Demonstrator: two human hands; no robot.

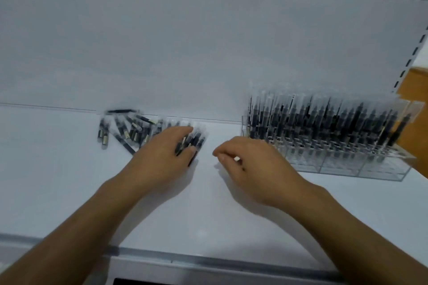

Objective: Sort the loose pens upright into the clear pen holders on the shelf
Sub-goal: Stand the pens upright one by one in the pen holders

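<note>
A pile of loose black pens (126,128) in clear sleeves lies on the white shelf (69,192), at the back left. My left hand (162,157) rests on the pile's right end, fingers curled over a small bunch of pens (193,142). To the right, my right hand (252,166) hovers just above the shelf with fingers loosely curled; a small white bit shows at the fingertips, too blurred to identify. The clear pen holders (347,166) stand at the right, packed with several upright black pens (324,120).
A white back panel (185,53) rises behind the shelf. A slotted upright rail (410,58) runs along the right edge, with a brown surface beyond it. The shelf's grey front lip (208,259) crosses the bottom.
</note>
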